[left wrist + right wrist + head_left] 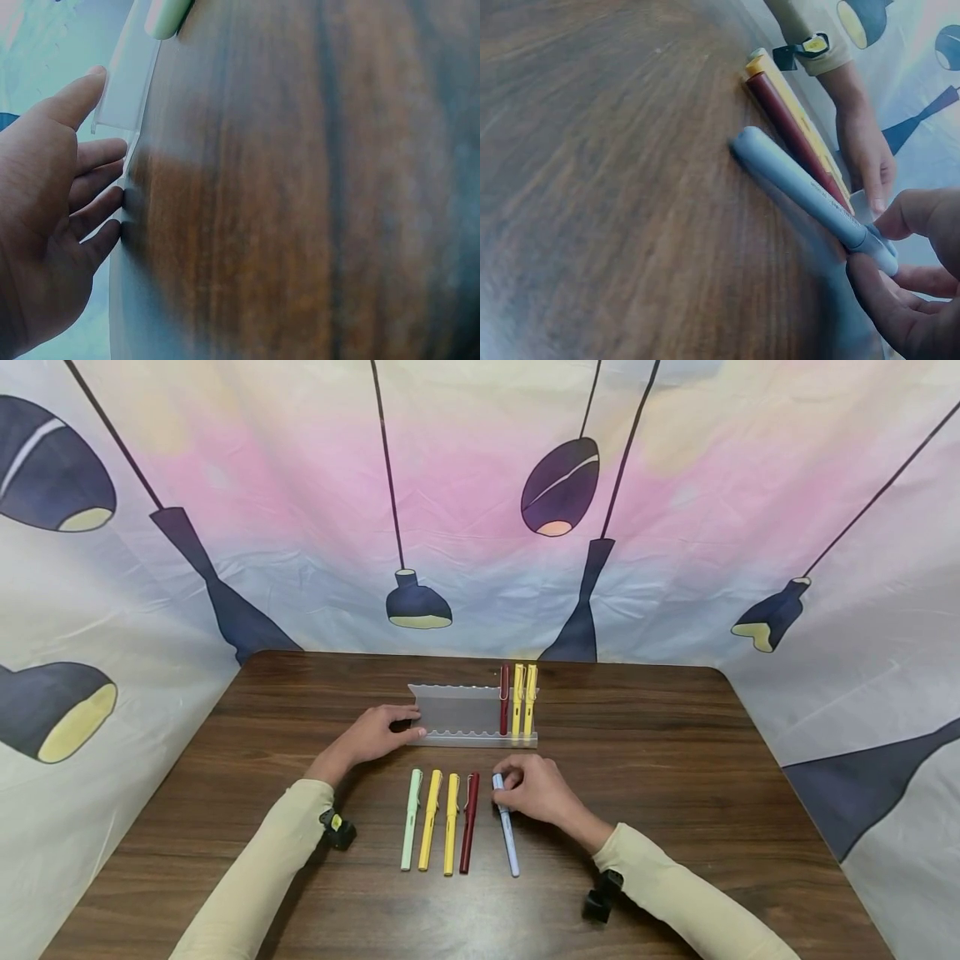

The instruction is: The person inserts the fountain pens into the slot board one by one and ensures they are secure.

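Note:
A clear plastic pen rack (459, 714) stands toward the back of the table. My left hand (382, 732) rests at its left end, thumb by the front rail and the fingers fairly straight; the left wrist view shows the same hand (56, 187) against the rack's end (124, 97). Between thumb and fingers, my right hand (538, 789) pinches the capped end of a light blue pen (508, 843). In the right wrist view this pen (799, 187) slants away from the right hand (922, 277), its far end low over the wood.
A dark red pen (504, 702) and two yellow pens (517, 706) stand at the rack's right side. Left of the blue pen lie a light green pen (411, 820), two yellow pens (430, 822) and a dark red pen (468, 824) on the wooden table (285, 877). A patterned cloth (480, 527) hangs behind.

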The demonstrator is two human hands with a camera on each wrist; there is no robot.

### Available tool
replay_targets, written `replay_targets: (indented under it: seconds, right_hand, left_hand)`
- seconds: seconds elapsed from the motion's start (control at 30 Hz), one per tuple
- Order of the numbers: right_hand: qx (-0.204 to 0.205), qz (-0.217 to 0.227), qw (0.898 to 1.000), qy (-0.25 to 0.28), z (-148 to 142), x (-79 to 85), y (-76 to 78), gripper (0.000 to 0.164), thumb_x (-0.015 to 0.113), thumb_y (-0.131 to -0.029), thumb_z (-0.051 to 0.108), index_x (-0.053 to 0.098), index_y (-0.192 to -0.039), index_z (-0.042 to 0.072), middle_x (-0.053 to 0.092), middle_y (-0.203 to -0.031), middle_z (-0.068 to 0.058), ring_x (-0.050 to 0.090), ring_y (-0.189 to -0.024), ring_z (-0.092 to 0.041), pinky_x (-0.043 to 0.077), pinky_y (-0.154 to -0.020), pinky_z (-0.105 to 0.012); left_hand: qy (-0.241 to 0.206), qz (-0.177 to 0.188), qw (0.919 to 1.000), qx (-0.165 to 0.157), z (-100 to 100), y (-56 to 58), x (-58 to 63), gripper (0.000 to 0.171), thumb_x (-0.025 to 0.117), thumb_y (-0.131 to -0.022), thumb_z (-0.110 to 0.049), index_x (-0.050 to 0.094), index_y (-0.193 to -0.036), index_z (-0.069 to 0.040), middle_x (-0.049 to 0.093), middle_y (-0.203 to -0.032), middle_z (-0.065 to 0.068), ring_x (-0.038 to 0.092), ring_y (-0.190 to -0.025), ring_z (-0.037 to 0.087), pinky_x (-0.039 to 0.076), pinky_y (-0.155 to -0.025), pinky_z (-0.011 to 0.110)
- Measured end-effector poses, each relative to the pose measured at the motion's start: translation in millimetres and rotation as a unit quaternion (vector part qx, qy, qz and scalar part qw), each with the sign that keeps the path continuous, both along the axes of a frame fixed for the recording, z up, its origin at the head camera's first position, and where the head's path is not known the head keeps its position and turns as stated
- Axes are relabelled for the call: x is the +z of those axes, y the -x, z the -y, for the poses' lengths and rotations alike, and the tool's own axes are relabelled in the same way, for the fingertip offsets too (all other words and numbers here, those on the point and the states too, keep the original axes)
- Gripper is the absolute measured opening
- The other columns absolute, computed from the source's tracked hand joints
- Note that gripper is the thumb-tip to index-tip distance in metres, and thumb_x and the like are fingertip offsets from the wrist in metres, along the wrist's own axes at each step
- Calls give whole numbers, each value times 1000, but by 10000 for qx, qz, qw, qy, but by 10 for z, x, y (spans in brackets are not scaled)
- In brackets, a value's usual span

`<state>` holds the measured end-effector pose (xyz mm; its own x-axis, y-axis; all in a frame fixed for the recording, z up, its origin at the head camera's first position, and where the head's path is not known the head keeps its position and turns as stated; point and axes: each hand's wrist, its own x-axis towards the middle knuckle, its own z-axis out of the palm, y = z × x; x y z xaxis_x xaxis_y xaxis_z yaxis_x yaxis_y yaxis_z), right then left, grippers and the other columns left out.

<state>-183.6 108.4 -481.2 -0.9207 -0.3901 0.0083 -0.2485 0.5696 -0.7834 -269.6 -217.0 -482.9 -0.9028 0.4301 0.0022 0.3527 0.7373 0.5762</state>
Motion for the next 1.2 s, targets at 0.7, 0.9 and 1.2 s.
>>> replay_targets:
  seconds: [0.7,0.9,1.2]
  right_hand:
    - [-301,-745,9948,620,-48,303,170,34,79,-82,9,75,-116,4,71,-85,3,70,-77,-8,58,-71,-25]
    - [-416,-992,9914,745,-61,425,238,33,78,-82,8,76,-114,10,72,-87,1,71,-79,-10,60,-72,-26]
    - [-483,-1158,9849,1194,-60,533,393,35,78,-85,6,76,-119,13,74,-92,-3,72,-80,-13,60,-73,-27]
  left_hand:
    - [47,-26,10000,8,9,27,-20,62,64,-99,-51,62,-141,-6,54,-151,13,44,-144,35,39,-114,56]
    - [22,-67,10000,-60,8,18,-5,61,64,-100,-48,61,-142,-4,53,-152,14,43,-144,37,38,-114,57]
    - [34,-128,9999,-61,9,8,-14,61,63,-100,-49,61,-141,-4,53,-151,15,44,-143,38,38,-114,58]
